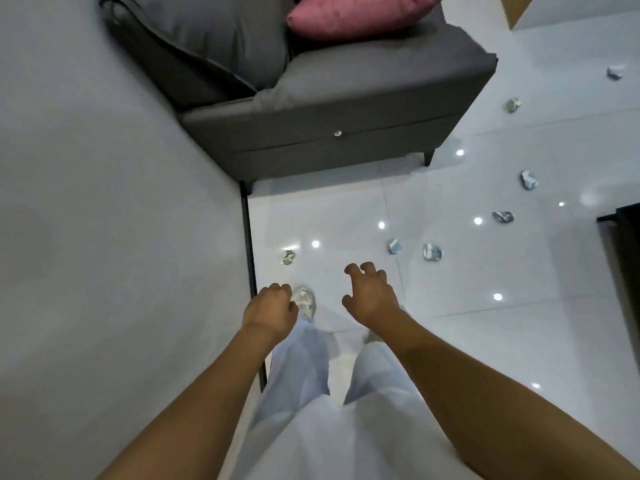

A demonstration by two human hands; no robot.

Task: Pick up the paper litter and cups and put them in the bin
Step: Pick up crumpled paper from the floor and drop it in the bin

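Both bare arms reach forward; left hand (272,308) curled, holding nothing, right hand (369,294) loosely spread.

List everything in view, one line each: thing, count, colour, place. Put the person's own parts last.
crumpled paper pieces: seven, white with blue-green print, scattered on the floor from near the wall out to the far right
sofa: one, dark grey, against the wall at top centre
pink cushion: one, on the sofa seat
grey cushion: one, at the sofa's left end
floor: glossy white tiles with light reflections
wall: pale grey, left side
dark furniture edge: one, black, right border
bin: none visible
trousers: pale blue, bottom centre
shoe: one clearly visible, white
left hand: fingers curled, holding nothing visible
right hand: fingers spread, empty
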